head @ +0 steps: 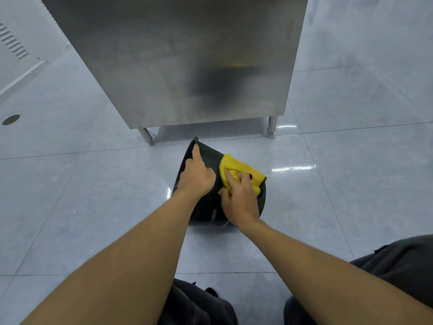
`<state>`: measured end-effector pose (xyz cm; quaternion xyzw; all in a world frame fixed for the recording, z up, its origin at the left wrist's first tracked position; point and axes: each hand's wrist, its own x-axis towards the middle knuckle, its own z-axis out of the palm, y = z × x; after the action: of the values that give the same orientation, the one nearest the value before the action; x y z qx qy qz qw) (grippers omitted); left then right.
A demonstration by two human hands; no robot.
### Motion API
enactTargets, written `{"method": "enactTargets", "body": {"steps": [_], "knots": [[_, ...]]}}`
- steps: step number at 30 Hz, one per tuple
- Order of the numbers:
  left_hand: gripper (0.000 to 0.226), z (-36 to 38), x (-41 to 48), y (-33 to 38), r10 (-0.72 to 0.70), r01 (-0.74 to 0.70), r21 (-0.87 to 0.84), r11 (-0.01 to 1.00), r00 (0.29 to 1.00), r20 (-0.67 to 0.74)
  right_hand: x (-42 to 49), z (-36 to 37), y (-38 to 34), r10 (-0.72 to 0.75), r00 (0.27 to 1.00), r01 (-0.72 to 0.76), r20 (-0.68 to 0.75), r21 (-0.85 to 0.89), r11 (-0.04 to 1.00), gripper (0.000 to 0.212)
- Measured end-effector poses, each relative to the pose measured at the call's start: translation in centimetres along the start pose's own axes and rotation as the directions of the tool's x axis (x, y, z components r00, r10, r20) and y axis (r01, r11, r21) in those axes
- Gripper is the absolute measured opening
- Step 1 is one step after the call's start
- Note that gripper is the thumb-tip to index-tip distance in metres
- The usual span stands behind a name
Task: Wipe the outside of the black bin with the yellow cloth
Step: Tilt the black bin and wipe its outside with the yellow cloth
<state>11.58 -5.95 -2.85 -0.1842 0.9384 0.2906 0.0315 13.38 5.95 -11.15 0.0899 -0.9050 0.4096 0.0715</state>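
Observation:
The black bin (209, 158) lies tipped on its side on the tiled floor, its rim pointing away to the left. My left hand (196, 174) grips the rim, fingers curled over its edge. The yellow cloth (241, 168) is spread on the bin's outer wall toward the right. My right hand (239, 198) presses down on the cloth, fingers bunched into it. Both hands hide much of the bin's side.
A stainless steel cabinet (178, 62) on short metal legs (147, 135) stands just beyond the bin. Glossy grey floor tiles (93, 195) spread all around. A round floor drain (11, 119) sits far left. My dark trouser knees (398, 261) are at the bottom.

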Motion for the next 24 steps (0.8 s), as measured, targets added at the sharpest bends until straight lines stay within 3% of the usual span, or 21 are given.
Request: {"method": "enactTargets", "body": {"steps": [2,5,10,14,16,19,21,24], "knots": [[0.080,-0.1,-0.1,0.1,0.009,-0.009,0.002,1.000,1.000,0.006,0.0,0.4,-1.0,-0.120,0.992,0.119,0.036,0.022,0.993,0.050],[0.075,-0.1,0.2,-0.4,0.009,-0.010,-0.086,0.996,1.000,-0.014,0.1,0.6,-0.5,-0.119,0.992,0.119,0.045,0.000,0.993,0.052],[0.043,0.2,-0.3,-0.6,-0.016,0.010,-0.090,0.996,0.998,-0.063,0.1,0.2,2.5,0.188,0.981,-0.190,-0.043,-0.061,0.980,0.049],[0.060,-0.1,-0.4,-0.9,-0.029,0.028,-0.009,1.000,0.999,-0.035,-0.1,-0.5,4.7,0.486,0.874,-0.486,-0.024,-0.043,0.873,0.052],[0.071,0.0,-0.3,-0.8,0.010,-0.010,-0.021,1.000,1.000,-0.011,-0.1,-0.6,4.7,0.524,0.852,-0.524,-0.015,-0.043,0.851,0.051],[0.075,0.1,-0.2,-0.6,0.022,-0.022,-0.064,0.998,1.000,-0.002,0.0,-0.6,3.5,0.387,0.921,-0.389,-0.041,-0.069,0.919,0.046],[0.073,-0.1,-0.2,-0.3,0.025,-0.026,-0.057,0.998,0.999,-0.019,0.0,-0.5,2.2,0.191,0.981,-0.193,-0.031,-0.050,0.980,0.047],[0.071,-0.5,-0.3,-0.1,0.050,-0.051,-0.031,0.998,0.999,-0.013,0.4,-0.2,-0.1,-0.085,0.996,0.084,0.032,0.019,0.996,0.051]]}}
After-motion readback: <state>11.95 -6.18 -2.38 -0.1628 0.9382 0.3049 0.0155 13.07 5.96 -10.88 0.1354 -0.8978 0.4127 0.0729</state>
